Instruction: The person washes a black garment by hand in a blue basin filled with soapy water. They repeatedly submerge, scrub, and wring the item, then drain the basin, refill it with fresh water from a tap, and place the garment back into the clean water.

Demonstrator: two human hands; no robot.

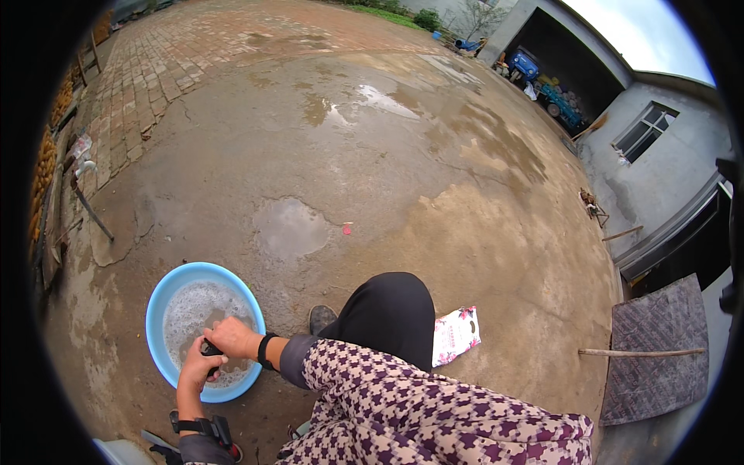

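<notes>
A light blue plastic basin (154,349) stands on the wet concrete before me, holding grey, sudsy water (195,302). Over its near side my left hand (200,365) grips a small dark object (211,350), with the thumb along it. My right hand (233,337) is at the upper end of the same object, fingers bent around it. The hands hide much of the object, so its exact kind cannot be told. Both hands are above the water, close together. A black band (267,351) circles my right wrist, and a strapped black device (212,429) sits on my left.
A white floral plastic bag (456,336) lies right of my knee (395,302). Beyond the basin is a shallow puddle (293,226). A standpipe tap (90,197) rises at left, near stacked corn cobs (43,174). At right, a dark board (657,378) leans by a stick (639,352).
</notes>
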